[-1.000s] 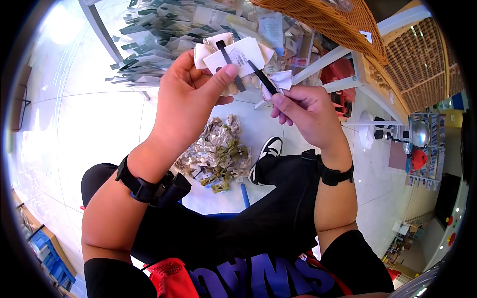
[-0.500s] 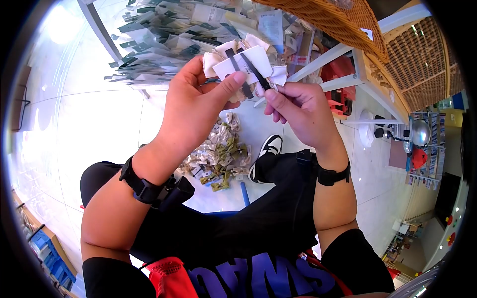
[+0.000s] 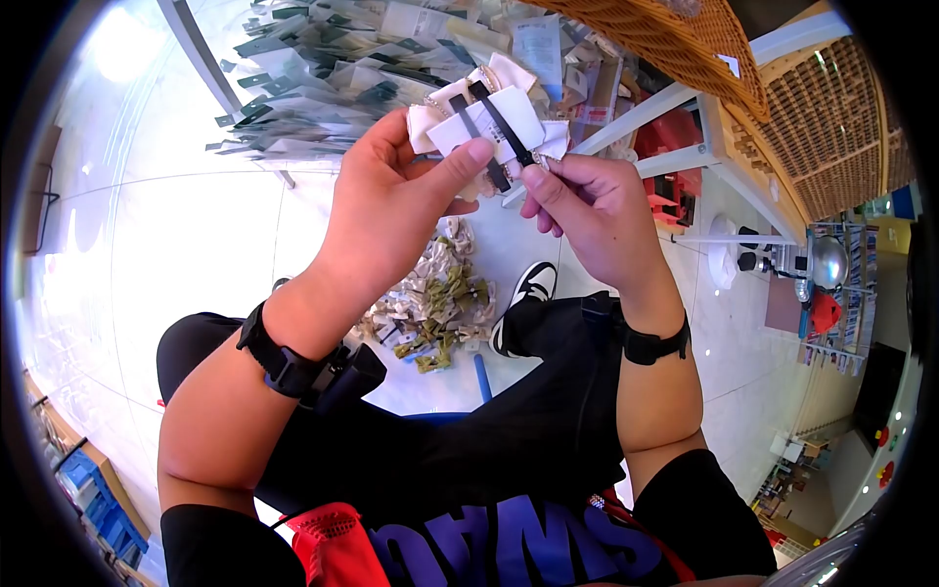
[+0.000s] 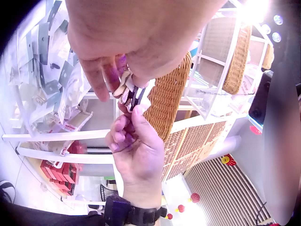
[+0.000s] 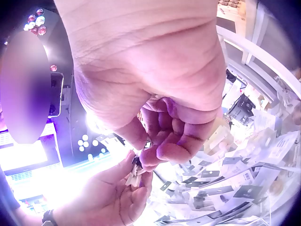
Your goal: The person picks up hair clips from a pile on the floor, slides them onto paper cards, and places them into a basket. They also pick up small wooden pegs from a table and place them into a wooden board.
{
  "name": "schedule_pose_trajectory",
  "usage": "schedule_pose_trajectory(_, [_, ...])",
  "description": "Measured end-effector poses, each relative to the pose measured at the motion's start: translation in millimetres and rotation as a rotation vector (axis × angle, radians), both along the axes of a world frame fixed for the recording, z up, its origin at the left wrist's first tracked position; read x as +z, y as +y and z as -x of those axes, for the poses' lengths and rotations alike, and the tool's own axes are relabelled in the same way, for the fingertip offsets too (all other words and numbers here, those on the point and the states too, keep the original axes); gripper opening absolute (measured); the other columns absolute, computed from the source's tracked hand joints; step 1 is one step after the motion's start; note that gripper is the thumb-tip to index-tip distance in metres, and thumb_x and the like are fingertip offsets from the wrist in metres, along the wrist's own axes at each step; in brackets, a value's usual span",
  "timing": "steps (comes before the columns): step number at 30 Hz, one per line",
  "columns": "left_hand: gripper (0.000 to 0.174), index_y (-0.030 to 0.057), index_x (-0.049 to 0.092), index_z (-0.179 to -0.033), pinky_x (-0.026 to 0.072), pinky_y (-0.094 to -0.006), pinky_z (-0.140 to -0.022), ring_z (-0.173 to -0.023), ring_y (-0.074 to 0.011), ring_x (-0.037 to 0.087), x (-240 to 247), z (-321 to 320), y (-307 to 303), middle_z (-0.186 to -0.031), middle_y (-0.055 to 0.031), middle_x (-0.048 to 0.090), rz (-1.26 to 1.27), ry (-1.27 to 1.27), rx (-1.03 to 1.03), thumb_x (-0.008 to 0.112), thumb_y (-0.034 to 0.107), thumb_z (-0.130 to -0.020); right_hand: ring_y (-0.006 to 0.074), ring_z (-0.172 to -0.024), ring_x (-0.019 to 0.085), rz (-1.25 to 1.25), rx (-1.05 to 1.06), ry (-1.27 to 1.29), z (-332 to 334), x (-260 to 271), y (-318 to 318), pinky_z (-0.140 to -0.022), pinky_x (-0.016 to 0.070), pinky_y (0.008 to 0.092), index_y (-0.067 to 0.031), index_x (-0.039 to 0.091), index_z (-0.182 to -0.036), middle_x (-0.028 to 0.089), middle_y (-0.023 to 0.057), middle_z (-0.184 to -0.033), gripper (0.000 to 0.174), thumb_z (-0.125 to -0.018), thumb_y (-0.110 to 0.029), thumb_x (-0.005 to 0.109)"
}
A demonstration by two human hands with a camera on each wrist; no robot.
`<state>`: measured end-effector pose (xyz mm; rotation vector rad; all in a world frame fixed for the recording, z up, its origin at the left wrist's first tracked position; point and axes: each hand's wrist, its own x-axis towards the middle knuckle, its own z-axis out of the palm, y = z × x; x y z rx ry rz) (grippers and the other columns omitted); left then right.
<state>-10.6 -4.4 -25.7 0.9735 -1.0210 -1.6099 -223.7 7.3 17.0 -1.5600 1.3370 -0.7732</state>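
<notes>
The left hand grips a white card with pale bows behind it, its thumb pressed on the card's face. Two dark clips lie across the card, side by side. At the card's right edge the right hand pinches the lower end of one clip between thumb and forefinger, beside a small white bow. In the left wrist view the right hand touches the same bundle from below. Much of the bows is hidden behind the card and fingers.
Many packaged cards fill a rack ahead. A pile of bows lies on the floor between the legs. A wicker basket and a white metal frame stand at the upper right, with red boxes below.
The right hand has brought its clip and small bow leftward onto the card, beside the other clip. The left hand has shifted slightly right with the card.
</notes>
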Motion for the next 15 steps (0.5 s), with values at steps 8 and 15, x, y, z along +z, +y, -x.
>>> schedule_pose_trajectory(8, [0.035,0.0042,0.065,-0.122,0.0611,-0.0267,-0.073,-0.092,-0.0122,0.074,2.1,-0.3,-2.2,-0.107,-0.0040,0.077,-0.044,-0.002,-0.026,0.080,0.024,-0.097,0.0042,-0.069,0.057,-0.012,0.033,0.056,2.2,0.3,-0.5,-0.063,0.0445,0.0239,0.0025,0.074,-0.091,0.068,0.0003,-0.074,0.030,-0.103,-0.024,0.071])
schedule_pose_trajectory(15, [0.038,0.0048,0.064,-0.125,0.0612,-0.0267,-0.078,-0.094,-0.0136,0.075,-1.4,-1.5,-2.1,-0.107,-0.0044,0.077,-0.056,0.035,-0.050,0.080,0.025,-0.097,0.0042,-0.072,0.060,-0.062,0.054,0.009,3.0,1.4,-0.5,-0.066,0.0464,0.0224,-0.0010,0.076,-0.102,0.069,-0.0003,-0.078,0.025,-0.103,-0.025,0.071])
